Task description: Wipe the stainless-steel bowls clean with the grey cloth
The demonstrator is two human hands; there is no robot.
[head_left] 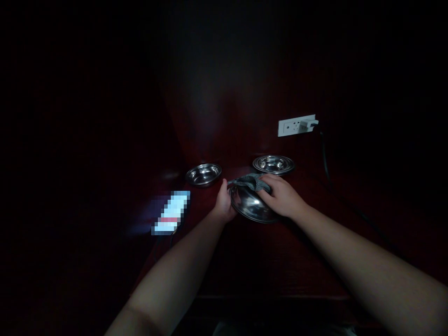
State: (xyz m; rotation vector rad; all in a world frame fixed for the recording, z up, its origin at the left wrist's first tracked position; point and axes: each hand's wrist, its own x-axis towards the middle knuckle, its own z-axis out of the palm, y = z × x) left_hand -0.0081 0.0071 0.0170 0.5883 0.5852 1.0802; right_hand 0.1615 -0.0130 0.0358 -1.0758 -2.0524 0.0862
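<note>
Clock directions take the held bowl as the centre, with twelve pointing away from the person. Two bare forearms (pixel 357 263) reach in from five and seven o'clock over a dark red table (pixel 252 266) in a very dim room. Between the hands is a shiny steel bowl (pixel 254 205), tilted, its domed side apparently facing up. The left hand (pixel 224 204) is clamped on the bowl's edge at nine o'clock, thumb raised; its other fingers are mostly hidden. The right hand (pixel 282 196), at two o'clock, is closed on a crumpled grey cloth (pixel 254 179), which lies against the bowl's far side. Well apart at nine o'clock, a phone-like screen (pixel 171 214) glows, blurred into blocks. Farther off, a second steel bowl (pixel 204 175) sits upright at ten o'clock. At one o'clock stands a ringed steel dish (pixel 273 164); whether it is one piece or a stack, I cannot tell. Beyond it, also toward one o'clock, a white wall socket (pixel 287 127) holds a plug (pixel 308 123), with a dark cable (pixel 324 158) hanging just beside it.
</note>
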